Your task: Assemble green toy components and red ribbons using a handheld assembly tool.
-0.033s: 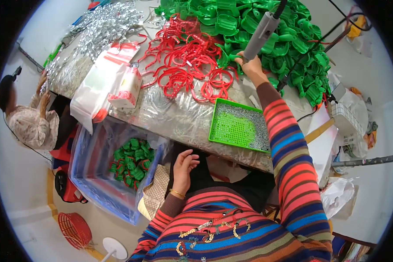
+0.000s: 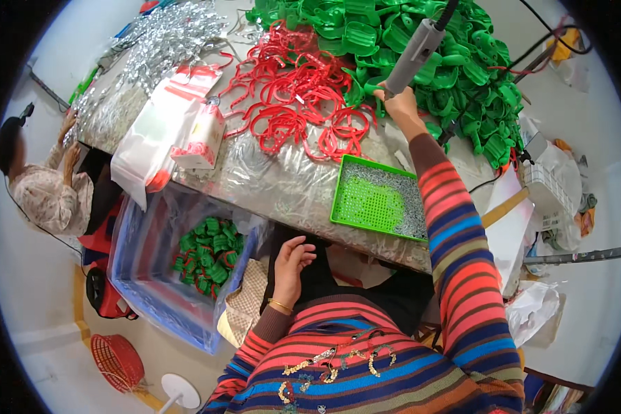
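Observation:
A grey, cylindrical electric screwdriver (image 2: 415, 58) hangs on a black cable above the far right of the table. My right hand (image 2: 401, 110) is stretched out to its lower end, with the fingers closed round it; the tip is hidden. Just behind lies a big heap of green plastic parts (image 2: 476, 76). Closer to me, beside my right forearm, rests a green perforated tray (image 2: 369, 203) with small silvery pieces in it. My left hand (image 2: 291, 265) hovers over my lap, fingers loosely bent and apart, holding nothing.
Red straps (image 2: 276, 124) lie tangled mid-table, left of the green heap. Silver strips (image 2: 159, 48), clear plastic bags (image 2: 152, 131) and a small box (image 2: 201, 141) are farther left. A blue crate (image 2: 134, 276) holds green-and-red pieces. Another person (image 2: 48, 186) sits at the far left.
My right hand and the screwdriver have shifted very slightly to the right. My left hand stays in the same place.

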A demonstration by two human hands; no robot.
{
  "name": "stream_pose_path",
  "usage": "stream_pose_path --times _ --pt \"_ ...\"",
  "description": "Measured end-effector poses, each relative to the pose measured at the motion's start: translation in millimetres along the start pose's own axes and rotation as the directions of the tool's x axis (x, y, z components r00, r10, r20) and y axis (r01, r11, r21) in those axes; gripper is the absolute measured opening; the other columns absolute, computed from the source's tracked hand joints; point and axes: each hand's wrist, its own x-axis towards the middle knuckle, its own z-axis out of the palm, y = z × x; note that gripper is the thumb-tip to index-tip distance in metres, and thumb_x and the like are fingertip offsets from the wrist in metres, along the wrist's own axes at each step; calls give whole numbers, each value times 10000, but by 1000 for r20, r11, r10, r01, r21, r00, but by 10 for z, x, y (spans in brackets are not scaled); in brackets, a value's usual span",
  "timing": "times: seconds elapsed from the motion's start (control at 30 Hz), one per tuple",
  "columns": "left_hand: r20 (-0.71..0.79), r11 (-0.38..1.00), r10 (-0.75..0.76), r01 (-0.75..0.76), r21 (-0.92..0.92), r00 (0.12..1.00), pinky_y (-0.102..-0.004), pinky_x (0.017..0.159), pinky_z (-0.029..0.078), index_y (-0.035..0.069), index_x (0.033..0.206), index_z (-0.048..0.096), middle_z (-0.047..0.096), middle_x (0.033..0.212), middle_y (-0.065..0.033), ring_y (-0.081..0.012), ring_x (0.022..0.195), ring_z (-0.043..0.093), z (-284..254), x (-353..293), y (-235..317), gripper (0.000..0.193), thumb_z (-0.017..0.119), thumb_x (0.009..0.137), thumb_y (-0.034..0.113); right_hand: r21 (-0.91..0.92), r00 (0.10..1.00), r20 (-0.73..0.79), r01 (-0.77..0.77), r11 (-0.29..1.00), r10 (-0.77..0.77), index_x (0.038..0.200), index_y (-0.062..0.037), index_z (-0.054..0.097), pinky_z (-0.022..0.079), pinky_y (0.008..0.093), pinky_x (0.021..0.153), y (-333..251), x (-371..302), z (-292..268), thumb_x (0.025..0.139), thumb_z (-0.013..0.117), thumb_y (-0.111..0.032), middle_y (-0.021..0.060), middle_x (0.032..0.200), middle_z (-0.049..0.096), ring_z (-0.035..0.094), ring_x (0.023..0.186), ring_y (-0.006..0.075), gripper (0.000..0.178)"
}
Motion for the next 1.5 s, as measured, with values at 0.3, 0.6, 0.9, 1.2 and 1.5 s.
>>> stream_pose_path --times 0.3,0.6,0.9,1.2,1.5 --pt "127 998 -6 -1 56 992 -231 742 455 30 1180 512 629 997 -82 -118 814 600 156 -8 174 273 501 939 158 908 936 73 -205 365 344 1060 -5 604 429 205 629 -324 -1266 -824 898 619 -182 -17 839 596 549 721 55 240" --pt "364 990 10 -60 125 931 -264 772 465 3 1192 510 629 958 -104 -143 821 596 615 -165 472 304 434 971 198 865 909 104 -283 414 405 1060 0 592 424 202 639 -615 -2649 -1389 924 584 -174 -5 860 594 535 727 60 222" --pt "659 640 -381 699 -318 649 -387 944 462 20 1354 395 540 1267 -112 -256 1110 563 524 -195 482 668 315 955 549 338 509 513 621 708 -691 947 -94 646 486 343 725 -1193 -2871 -1553 770 584 -80 67 971 607 608 858 249 188" --pt "561 689 -247 550 -471 790 -439 971 442 56 1370 389 569 1202 -162 -300 1112 558 143 -187 521 579 419 954 457 552 358 565 506 663 -744 1044 -80 617 491 390 719 -1609 -2188 -1130 788 667 -199 95 955 605 593 820 300 287" --pt "566 744 -203 502 -442 799 -571 1044 313 136 1373 396 367 1396 -271 -428 1278 382 106 -270 372 586 484 894 461 -248 795 238 605 757 -558 690 -49 638 488 426 606 -980 -1401 721 692 594 -98 129 745 574 604 725 315 66"
